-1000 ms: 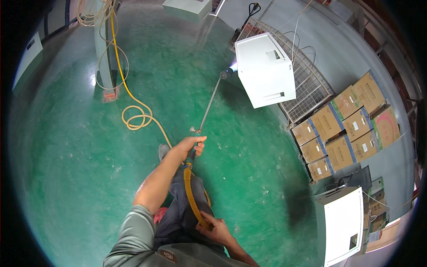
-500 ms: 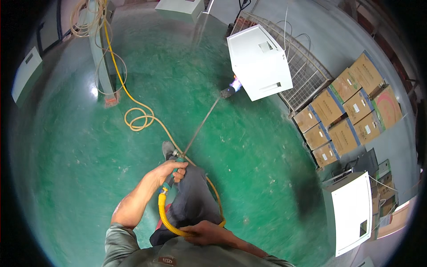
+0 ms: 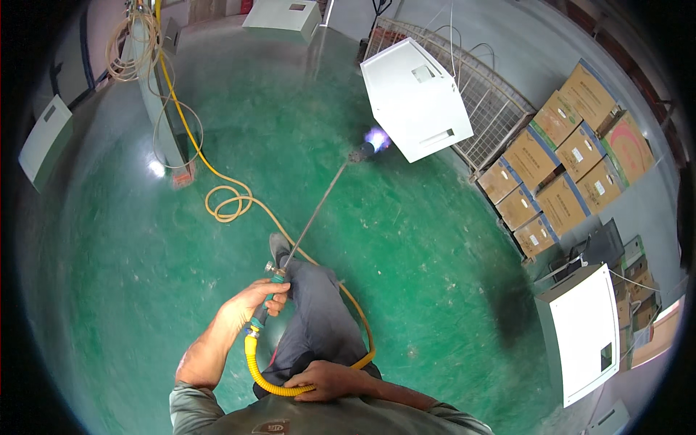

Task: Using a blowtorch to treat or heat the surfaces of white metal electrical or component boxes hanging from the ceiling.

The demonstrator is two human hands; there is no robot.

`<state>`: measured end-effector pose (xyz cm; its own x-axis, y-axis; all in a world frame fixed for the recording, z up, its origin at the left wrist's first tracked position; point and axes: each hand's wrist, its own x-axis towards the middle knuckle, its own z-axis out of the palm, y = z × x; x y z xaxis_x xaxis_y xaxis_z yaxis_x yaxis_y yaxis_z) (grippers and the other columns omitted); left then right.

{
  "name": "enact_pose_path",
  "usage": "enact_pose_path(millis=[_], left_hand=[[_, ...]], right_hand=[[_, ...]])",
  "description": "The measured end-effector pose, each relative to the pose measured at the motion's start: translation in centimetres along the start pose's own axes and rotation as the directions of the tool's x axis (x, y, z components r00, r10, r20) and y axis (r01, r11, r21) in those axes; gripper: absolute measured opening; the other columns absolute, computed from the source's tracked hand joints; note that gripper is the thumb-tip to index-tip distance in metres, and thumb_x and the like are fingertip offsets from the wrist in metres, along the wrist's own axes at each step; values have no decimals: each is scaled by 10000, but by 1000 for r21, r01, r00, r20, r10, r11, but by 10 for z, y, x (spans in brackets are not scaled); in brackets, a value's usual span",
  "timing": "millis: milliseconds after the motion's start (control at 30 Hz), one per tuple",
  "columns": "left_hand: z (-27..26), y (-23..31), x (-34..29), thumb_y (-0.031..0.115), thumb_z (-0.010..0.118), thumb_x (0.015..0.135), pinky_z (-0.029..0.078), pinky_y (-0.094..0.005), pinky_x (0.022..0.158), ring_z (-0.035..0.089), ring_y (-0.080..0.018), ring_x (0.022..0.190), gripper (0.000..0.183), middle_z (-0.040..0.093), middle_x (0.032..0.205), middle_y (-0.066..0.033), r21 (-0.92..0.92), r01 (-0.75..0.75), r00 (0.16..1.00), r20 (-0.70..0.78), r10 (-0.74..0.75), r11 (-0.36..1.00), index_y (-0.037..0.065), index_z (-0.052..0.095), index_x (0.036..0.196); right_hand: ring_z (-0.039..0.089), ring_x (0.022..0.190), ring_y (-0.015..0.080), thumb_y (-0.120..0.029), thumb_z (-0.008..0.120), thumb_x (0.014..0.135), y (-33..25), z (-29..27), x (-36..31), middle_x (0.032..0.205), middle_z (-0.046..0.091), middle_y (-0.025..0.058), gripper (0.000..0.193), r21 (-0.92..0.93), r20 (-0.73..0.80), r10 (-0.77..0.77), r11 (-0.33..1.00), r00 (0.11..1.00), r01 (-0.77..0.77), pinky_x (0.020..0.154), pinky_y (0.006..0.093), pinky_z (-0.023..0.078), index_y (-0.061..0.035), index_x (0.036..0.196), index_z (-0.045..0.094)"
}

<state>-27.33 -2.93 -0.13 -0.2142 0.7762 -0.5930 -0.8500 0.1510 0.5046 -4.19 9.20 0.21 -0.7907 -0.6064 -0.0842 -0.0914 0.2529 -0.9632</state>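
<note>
My left hand (image 3: 262,296) is closed round the green handle of a long gas torch (image 3: 319,206). The torch's thin metal tube slants up to the right and ends in a dark burner head (image 3: 360,152). A blue-violet flame (image 3: 377,138) comes from the burner, close to the lower left edge of a hanging white metal box (image 3: 413,94); whether it touches the box I cannot tell. A yellow corrugated hose (image 3: 255,366) curves from the handle's lower end to my waist. There my right hand (image 3: 325,378) is closed round the hose.
Hose coils (image 3: 233,206) lie on the green floor (image 3: 181,290), beside a grey post (image 3: 156,94). Right of the hanging box stand a wire cage (image 3: 500,123) and stacked cardboard boxes (image 3: 558,203). Another white box (image 3: 587,333) is at lower right; one (image 3: 47,141) is at far left.
The burner and flame have moved slightly left, away from the hanging box's edge. The flame looks rounder and more violet. Both hands keep their holds.
</note>
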Motion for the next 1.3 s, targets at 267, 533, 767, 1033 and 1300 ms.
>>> enact_pose_path(millis=[267,533,767,1033,1300], left_hand=[[-10,18,19,184,651,963,320,-221,461,410,-38,514,188,485,711,20,-29,-107,990,91,109,994,96,503,886],[15,33,5,152,667,946,332,-237,444,416,-51,493,195,496,692,-2,41,-191,981,39,190,981,73,506,870],[28,10,-41,134,697,919,335,-248,438,435,-75,481,206,521,676,-33,172,-143,986,-62,155,975,57,522,842],[35,-1,-62,129,687,921,345,-269,461,445,-91,513,174,506,700,-23,234,-96,994,-36,107,968,44,537,900],[53,10,-55,128,690,921,347,-266,466,451,-92,512,183,507,696,-21,312,-128,992,56,116,941,49,532,874]], right_hand=[[710,790,287,-195,723,872,-9,-9,-9,954,731,158,376,23,-93,47,999,995,-45,713,343,527,-2,1189,660],[656,655,286,-244,710,880,0,-2,-16,831,701,170,381,37,-242,-106,992,964,119,652,353,497,-11,1178,661],[656,716,292,-246,714,876,1,17,-5,823,697,162,406,-71,-77,-159,985,984,154,691,376,500,7,1187,654],[671,806,290,-210,701,898,3,26,15,929,703,180,399,-11,103,-154,988,983,156,713,355,501,24,1213,627],[603,663,210,-195,739,862,-5,18,13,753,643,128,389,44,67,-94,995,993,91,618,346,460,29,1165,645]])
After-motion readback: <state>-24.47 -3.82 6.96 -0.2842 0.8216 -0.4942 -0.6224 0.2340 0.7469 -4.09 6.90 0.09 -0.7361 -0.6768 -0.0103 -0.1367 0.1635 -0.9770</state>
